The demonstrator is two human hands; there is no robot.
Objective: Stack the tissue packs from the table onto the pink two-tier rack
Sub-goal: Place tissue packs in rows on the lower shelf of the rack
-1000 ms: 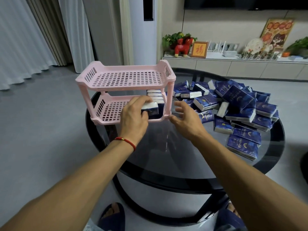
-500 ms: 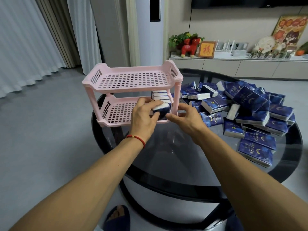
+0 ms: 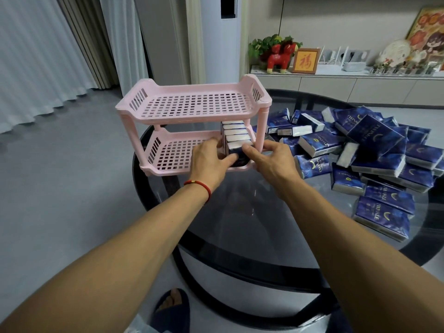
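Tissue pack (image 3: pixel 236 153), earlier left-hand only, now pinched by both hands.

Both forearms reach forward, nearly parallel. The left hand (image 3: pixel 211 162) and right hand (image 3: pixel 271 159) face each other, fingers (image 3: pixel 248 150) curled inward, thumbs nearly meeting between them.

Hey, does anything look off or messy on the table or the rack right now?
Nothing looks damaged or spilled. The loose tissue packs lie in a jumbled heap on the glass table, some tilted or on edge. The row of packs on the pink rack's lower tier stands neatly; the top tier is empty.
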